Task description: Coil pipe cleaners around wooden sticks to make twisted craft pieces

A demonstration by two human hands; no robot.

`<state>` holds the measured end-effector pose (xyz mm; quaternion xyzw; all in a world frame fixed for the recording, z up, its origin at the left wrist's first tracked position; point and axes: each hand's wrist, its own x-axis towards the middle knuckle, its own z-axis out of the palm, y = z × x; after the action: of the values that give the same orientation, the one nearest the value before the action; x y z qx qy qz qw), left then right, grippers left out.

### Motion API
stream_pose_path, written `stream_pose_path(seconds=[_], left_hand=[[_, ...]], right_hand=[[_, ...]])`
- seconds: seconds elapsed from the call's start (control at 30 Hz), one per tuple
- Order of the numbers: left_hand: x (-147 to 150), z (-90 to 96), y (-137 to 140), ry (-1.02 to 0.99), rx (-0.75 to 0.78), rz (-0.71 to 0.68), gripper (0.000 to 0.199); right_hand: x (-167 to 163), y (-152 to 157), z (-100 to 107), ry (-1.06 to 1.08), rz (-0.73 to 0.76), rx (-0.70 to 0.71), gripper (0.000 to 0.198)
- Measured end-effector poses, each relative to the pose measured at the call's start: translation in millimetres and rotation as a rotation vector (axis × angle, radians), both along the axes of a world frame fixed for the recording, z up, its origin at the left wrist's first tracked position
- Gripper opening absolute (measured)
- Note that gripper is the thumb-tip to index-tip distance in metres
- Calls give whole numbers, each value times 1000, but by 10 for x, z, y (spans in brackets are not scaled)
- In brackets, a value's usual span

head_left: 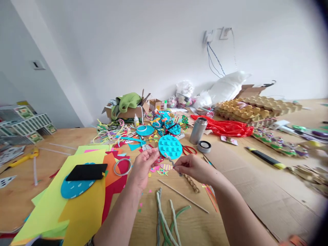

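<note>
RH (pixel 191 168) w/ grey twist (pixel 168 159), box (pixel 132 113) w/ prob. cloth (pixel 128 103)

plain white back wall (pixel 153 41), smooth, shading greyer toward left. pale vertical band (pixel 43 51), looking slanted, between back wall and blue-grey wall section (pixel 12 61) at far left; small switch plate (pixel 38 65) on that section. two white sockets (pixel 224 33) side by side, upper right; blue cables (pixel 215 59) hanging from left one, pale cord (pixel 234 48) from right. light-brown wooden counter (pixel 147 225), grain visible, reaching back toward wall. light soft, shadows faint.
</note>
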<state>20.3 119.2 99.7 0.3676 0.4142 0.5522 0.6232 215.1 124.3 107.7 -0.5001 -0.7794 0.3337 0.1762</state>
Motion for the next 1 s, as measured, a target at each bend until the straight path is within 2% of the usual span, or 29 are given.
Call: stream_pose_path(seconds=[0.17,0.27,0.37,0.6,1.0], left_hand=[[-18,-3,12,-14,-8,-36,28],[3,-36,3,9,-33,-72,29],[17,-48,-5,11,-42,-97,30],[-8,-64,7,19,-28,-134,27],[-17,-51,4,23,-25,-138,26]], right_hand=[[374,65,-177,-295,-165,-34,22],[461,86,-328,-455,-179,-139,17],[495,105,-427,-550,-163,-229,24],[608,127,-533,-619,-121,-307,27],[529,113,-538,-650,-122,-246,27]])
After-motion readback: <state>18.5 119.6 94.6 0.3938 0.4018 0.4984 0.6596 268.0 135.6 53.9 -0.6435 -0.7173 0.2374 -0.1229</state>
